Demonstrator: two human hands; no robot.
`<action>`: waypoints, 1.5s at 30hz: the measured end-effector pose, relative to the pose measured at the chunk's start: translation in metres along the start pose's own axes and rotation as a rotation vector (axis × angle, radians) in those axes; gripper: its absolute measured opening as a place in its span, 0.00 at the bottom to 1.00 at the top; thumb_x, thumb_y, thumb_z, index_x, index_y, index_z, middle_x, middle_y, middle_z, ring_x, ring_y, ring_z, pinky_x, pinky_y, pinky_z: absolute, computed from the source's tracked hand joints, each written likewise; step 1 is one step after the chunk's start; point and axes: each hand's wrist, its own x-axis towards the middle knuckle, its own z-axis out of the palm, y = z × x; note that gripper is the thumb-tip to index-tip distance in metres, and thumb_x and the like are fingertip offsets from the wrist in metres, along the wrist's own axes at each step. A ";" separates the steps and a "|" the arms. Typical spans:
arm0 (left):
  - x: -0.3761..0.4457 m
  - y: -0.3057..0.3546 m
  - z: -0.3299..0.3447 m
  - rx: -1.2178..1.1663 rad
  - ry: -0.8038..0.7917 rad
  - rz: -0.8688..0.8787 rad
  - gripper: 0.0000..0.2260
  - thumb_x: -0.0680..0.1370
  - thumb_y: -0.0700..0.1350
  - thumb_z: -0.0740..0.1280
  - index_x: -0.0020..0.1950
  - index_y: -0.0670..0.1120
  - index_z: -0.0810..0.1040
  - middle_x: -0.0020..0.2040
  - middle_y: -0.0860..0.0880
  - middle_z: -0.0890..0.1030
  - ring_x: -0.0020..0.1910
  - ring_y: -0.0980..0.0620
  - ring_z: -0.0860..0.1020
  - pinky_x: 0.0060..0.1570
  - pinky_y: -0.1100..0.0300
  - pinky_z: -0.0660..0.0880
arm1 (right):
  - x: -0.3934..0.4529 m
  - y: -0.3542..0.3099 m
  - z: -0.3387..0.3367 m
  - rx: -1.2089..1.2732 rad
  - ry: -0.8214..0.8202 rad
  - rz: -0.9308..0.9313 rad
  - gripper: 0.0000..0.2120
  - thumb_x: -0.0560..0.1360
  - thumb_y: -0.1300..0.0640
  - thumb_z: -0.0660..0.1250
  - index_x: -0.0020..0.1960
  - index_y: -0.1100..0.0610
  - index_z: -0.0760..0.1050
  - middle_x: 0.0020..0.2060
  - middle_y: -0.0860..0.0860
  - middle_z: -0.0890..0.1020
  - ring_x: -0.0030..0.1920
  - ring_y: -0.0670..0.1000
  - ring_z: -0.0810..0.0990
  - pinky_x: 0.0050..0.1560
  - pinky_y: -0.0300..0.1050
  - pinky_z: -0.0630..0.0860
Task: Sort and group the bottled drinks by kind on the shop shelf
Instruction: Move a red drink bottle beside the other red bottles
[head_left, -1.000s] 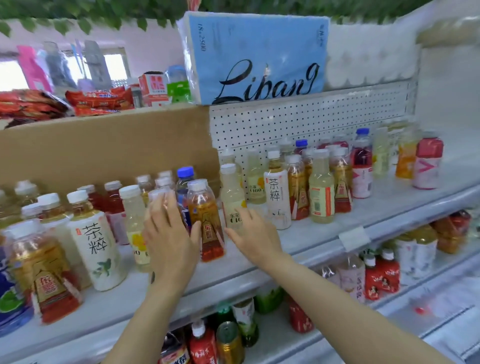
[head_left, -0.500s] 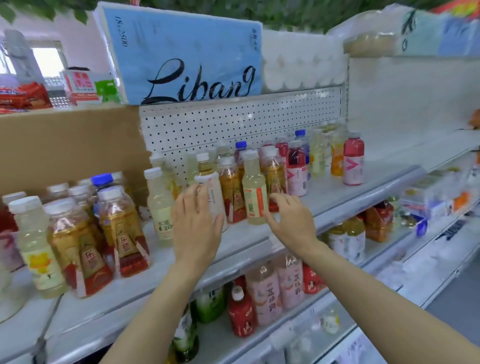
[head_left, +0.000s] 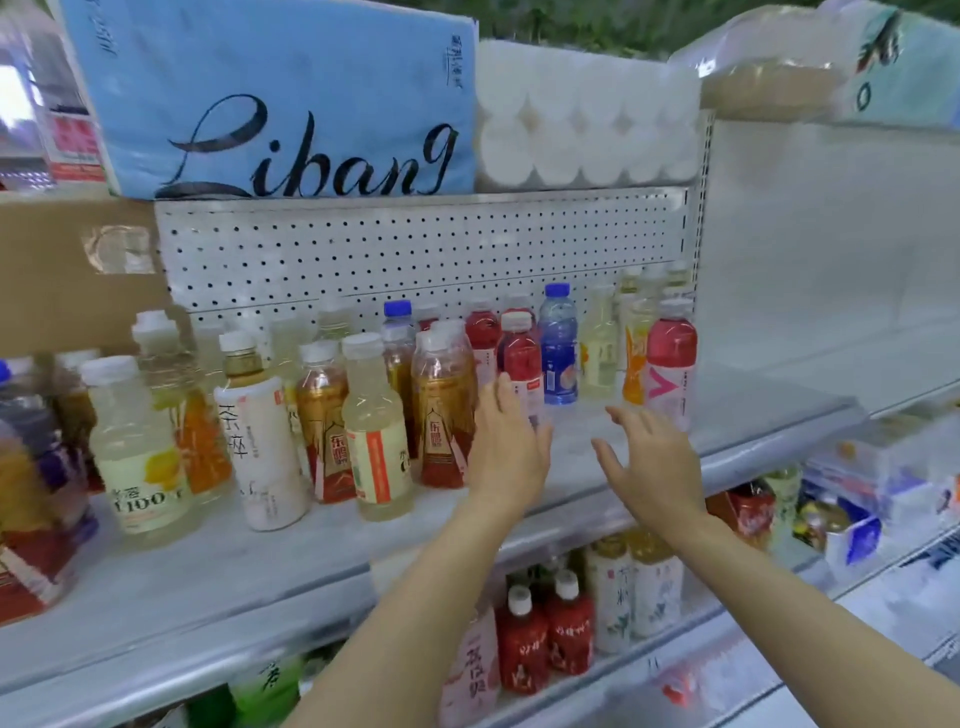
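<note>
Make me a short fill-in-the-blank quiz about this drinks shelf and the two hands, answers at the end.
1. Both the left hand and the right hand hold ____.
2. The cap of the blue bottle near the back panel is coloured ____.
3. The big pack on top of the shelf unit reads ____.
4. The white bottle with black characters stands to the ____ of the left hand.

Missing words: nothing; blue; Libang; left

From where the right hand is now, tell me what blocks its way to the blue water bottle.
Nothing visible blocks it. The right hand hovers open over bare shelf, and the blue water bottle stands beyond that gap. A red bottle stands just left of it.
</note>
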 end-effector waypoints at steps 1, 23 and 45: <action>0.010 0.004 0.009 -0.018 -0.030 -0.051 0.37 0.81 0.49 0.66 0.82 0.42 0.46 0.81 0.43 0.52 0.79 0.45 0.57 0.76 0.50 0.61 | 0.004 0.009 -0.001 0.019 0.026 -0.001 0.17 0.76 0.54 0.71 0.61 0.61 0.78 0.52 0.56 0.83 0.52 0.59 0.81 0.51 0.52 0.78; 0.103 -0.011 0.079 -0.065 0.102 -0.564 0.39 0.76 0.53 0.73 0.77 0.43 0.53 0.70 0.41 0.73 0.62 0.38 0.78 0.58 0.46 0.76 | 0.077 0.118 0.022 0.375 0.104 0.222 0.46 0.71 0.53 0.77 0.78 0.59 0.52 0.70 0.61 0.64 0.69 0.59 0.65 0.68 0.52 0.67; 0.156 -0.011 0.101 -0.036 0.241 -0.596 0.39 0.76 0.53 0.73 0.77 0.45 0.53 0.71 0.43 0.71 0.65 0.43 0.76 0.59 0.47 0.78 | 0.101 0.142 0.054 0.668 -0.210 0.416 0.37 0.69 0.53 0.78 0.70 0.56 0.61 0.59 0.54 0.75 0.53 0.56 0.77 0.51 0.49 0.72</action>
